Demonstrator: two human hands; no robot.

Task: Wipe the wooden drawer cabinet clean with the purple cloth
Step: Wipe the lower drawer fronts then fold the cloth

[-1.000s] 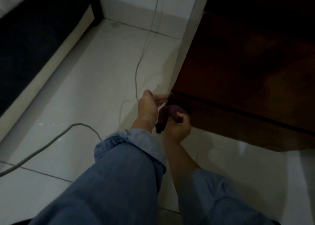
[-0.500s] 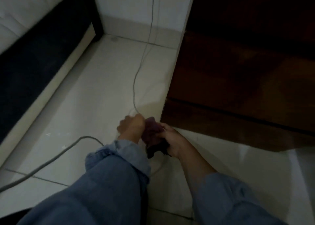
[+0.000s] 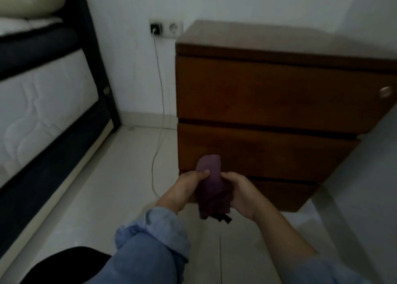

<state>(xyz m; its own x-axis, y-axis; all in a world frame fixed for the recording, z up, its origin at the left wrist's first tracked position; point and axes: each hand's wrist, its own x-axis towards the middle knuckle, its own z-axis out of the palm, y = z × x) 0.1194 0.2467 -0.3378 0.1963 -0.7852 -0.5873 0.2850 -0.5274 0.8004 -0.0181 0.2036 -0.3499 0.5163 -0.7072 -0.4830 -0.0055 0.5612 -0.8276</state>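
The left hand (image 3: 186, 187) pinches the upper part of the purple cloth (image 3: 211, 184) between thumb and fingers, while the right hand (image 3: 241, 194) is curled around the cloth's lower bunched part from the other side; both hands grip it closed, held in the air above the pale tiled floor (image 3: 103, 197). Just beyond the hands stands the wooden drawer cabinet (image 3: 268, 111), drawers shut, a round knob (image 3: 386, 92) far to the upper right of them. The cloth does not touch the cabinet. Left of the hands a thin cable (image 3: 160, 103) runs down from a wall socket (image 3: 166, 28), and further left lies a bed frame with mattress (image 3: 43, 103)
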